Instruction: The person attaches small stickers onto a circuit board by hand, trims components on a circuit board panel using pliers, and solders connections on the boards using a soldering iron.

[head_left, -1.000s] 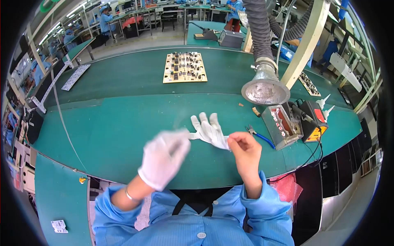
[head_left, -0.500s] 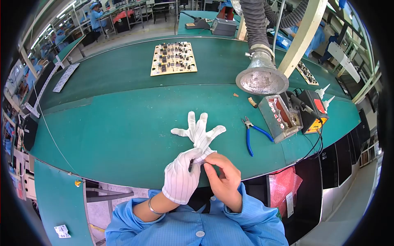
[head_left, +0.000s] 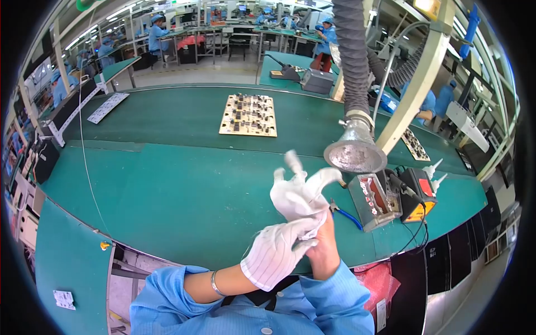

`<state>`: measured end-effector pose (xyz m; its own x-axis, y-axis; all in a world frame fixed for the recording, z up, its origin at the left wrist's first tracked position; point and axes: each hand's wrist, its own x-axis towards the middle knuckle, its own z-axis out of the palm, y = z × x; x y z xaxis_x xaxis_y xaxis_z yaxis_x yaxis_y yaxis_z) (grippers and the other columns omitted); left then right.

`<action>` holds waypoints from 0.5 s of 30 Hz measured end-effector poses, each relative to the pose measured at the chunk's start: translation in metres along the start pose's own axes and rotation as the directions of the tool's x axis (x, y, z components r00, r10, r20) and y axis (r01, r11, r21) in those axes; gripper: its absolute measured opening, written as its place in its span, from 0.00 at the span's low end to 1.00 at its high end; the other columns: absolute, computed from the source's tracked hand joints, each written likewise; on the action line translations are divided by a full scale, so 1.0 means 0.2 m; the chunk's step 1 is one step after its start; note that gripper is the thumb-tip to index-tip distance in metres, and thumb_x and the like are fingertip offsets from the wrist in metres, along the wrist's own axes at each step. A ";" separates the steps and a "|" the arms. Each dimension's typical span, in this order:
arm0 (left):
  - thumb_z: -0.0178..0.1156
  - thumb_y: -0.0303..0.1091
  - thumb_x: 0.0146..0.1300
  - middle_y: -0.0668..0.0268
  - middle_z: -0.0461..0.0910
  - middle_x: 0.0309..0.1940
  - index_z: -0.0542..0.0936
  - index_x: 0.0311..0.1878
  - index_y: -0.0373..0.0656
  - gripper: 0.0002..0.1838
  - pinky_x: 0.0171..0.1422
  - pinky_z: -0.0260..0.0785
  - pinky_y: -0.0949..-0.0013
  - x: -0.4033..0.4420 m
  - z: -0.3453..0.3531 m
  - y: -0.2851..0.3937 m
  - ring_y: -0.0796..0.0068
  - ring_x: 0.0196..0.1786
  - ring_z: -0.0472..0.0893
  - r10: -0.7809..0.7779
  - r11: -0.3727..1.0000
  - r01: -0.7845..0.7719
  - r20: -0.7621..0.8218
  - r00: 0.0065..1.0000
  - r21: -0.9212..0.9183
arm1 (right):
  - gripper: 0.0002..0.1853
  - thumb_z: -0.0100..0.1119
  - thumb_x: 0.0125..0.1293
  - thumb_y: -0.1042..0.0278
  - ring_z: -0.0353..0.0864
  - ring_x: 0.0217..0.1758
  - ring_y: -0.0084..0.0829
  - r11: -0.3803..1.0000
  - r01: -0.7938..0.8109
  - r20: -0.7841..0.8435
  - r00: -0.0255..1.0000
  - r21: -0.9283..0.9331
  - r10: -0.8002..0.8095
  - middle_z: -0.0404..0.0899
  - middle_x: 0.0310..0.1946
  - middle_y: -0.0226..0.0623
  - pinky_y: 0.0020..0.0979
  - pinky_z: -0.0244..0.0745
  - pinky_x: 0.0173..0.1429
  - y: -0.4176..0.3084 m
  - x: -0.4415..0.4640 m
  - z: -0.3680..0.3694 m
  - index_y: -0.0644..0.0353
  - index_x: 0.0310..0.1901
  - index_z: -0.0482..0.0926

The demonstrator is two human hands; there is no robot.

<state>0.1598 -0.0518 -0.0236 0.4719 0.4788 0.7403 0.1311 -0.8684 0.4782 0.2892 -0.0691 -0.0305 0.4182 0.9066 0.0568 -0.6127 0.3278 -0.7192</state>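
My left hand (head_left: 277, 251) wears a white striped glove and pinches the cuff of a second white glove (head_left: 298, 198) at my right wrist. My right hand (head_left: 322, 226) is inside that second glove, with its lower palm and wrist still bare. The glove's fingers point up and spread apart, smeared by motion. Both hands are above the front of the green bench (head_left: 184, 206). Just right of my right hand lie blue-handled cutting pliers (head_left: 349, 216), partly hidden behind it.
A populated circuit board panel (head_left: 248, 115) lies farther back. A metal fume hood (head_left: 355, 148) hangs at right, above a grey metal box (head_left: 375, 201) and a soldering station (head_left: 419, 192). A thin cable (head_left: 86, 167) hangs at left. Co-workers in blue (head_left: 158, 36) work in the background.
My right hand has slid into the second glove, which was held by its cuff before. Both hands have moved right, and the view has tilted up.
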 end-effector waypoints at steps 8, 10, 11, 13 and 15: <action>0.75 0.37 0.57 0.69 0.86 0.45 0.83 0.54 0.43 0.22 0.49 0.76 0.64 -0.03 0.00 0.07 0.68 0.43 0.85 0.077 0.996 -0.078 0.025 0.997 0.040 | 0.31 0.63 0.69 0.60 0.74 0.64 0.28 0.834 0.331 0.415 0.900 -0.442 -0.137 0.71 0.68 0.40 0.32 0.74 0.65 -0.02 0.19 -0.04 0.60 0.70 0.67; 0.73 0.35 0.58 0.69 0.85 0.45 0.83 0.54 0.45 0.20 0.50 0.77 0.62 -0.05 0.02 0.05 0.67 0.44 0.85 0.126 0.992 -0.126 0.034 0.991 -0.005 | 0.32 0.66 0.65 0.61 0.74 0.63 0.30 0.668 0.542 0.536 0.808 -0.511 -0.245 0.71 0.68 0.42 0.33 0.71 0.67 -0.06 0.21 0.02 0.61 0.69 0.68; 0.73 0.33 0.58 0.69 0.85 0.44 0.84 0.54 0.45 0.19 0.51 0.77 0.61 -0.06 0.02 0.04 0.67 0.44 0.85 0.157 0.988 -0.157 0.041 0.987 -0.007 | 0.33 0.67 0.63 0.62 0.74 0.63 0.31 0.567 0.634 0.598 0.750 -0.526 -0.283 0.71 0.67 0.44 0.34 0.70 0.68 -0.08 0.21 0.05 0.62 0.68 0.69; 0.71 0.30 0.58 0.69 0.85 0.45 0.84 0.54 0.47 0.19 0.52 0.77 0.60 -0.07 0.01 0.03 0.66 0.45 0.85 0.195 0.981 -0.196 0.066 0.979 0.003 | 0.34 0.72 0.58 0.62 0.72 0.69 0.36 0.443 0.720 0.641 0.686 -0.534 -0.344 0.72 0.66 0.41 0.38 0.62 0.75 -0.12 0.16 0.09 0.61 0.66 0.71; 0.69 0.26 0.58 0.69 0.85 0.45 0.84 0.54 0.48 0.19 0.53 0.77 0.59 -0.08 0.00 0.04 0.66 0.46 0.85 0.214 0.976 -0.217 0.095 0.972 0.025 | 0.31 0.66 0.63 0.60 0.65 0.75 0.38 0.480 0.678 0.631 0.721 -0.556 -0.287 0.72 0.67 0.42 0.39 0.57 0.78 -0.16 0.11 0.08 0.62 0.66 0.70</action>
<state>0.1536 -0.0655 -0.0312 0.5699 0.2676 0.7769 0.0475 -0.9546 0.2940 0.3083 -0.0549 0.0055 0.0539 0.7271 0.6844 0.3627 0.6244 -0.6918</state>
